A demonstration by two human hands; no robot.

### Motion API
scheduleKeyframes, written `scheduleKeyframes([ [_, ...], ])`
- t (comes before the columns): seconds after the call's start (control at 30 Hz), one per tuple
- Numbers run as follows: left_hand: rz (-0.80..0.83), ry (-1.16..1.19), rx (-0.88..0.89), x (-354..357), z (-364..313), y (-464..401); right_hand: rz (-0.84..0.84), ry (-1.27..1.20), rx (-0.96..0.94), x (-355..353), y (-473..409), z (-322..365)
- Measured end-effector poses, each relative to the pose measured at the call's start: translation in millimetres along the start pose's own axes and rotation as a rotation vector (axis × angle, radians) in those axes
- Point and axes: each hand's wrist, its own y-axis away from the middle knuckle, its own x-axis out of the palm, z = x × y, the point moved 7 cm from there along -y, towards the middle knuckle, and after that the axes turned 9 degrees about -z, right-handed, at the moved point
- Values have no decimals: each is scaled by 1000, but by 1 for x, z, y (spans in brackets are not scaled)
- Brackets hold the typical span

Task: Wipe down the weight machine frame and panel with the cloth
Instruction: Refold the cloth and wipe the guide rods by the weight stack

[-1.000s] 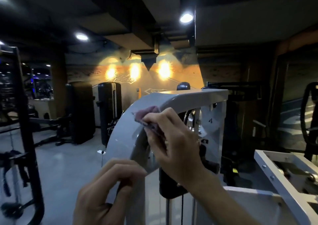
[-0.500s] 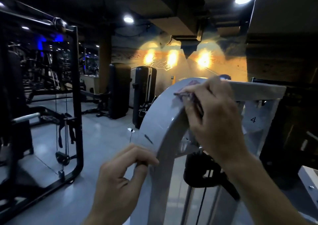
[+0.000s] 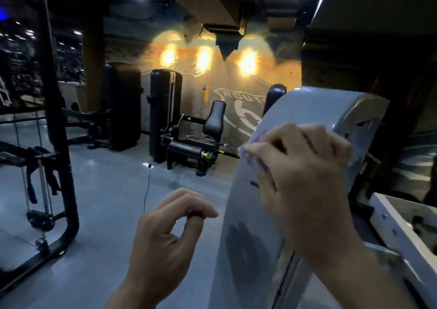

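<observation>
The grey curved frame [image 3: 248, 214] of the weight machine arches up in front of me on the right. My right hand [image 3: 300, 173] holds a small purple cloth [image 3: 254, 147] against the frame's curved face, fingers curled over it; most of the cloth is hidden under the hand. My left hand [image 3: 170, 235] hovers just left of the frame with loosely curled fingers, thumb and forefinger near each other, holding nothing and not touching the frame.
A black cable rack [image 3: 56, 143] stands at the left. A black seated machine [image 3: 196, 143] and tall weight stacks [image 3: 165, 114] stand ahead by the mural wall. A white frame part [image 3: 402, 228] lies at the lower right. Grey floor [image 3: 106, 202] spreads to the left.
My right hand has slid the cloth down the curved frame from its top edge. The view has swung left, and my left hand has come slightly away from the frame.
</observation>
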Motion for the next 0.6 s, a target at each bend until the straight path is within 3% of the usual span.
scheduleKeyframes([
  [0.17, 58, 54, -52, -45, 61, -11, 31, 160, 152, 23, -11, 25],
  [0.3, 151, 111, -231, -59, 117, 0, 213, 18, 155, 60, 23, 85],
  [0.43, 317, 273, -446, -50, 152, 26, 337, -261, 447, 86, 70, 108],
  [0.6, 569, 434, -582, -18, 173, 47, 260, -401, 880, 112, 139, 116],
])
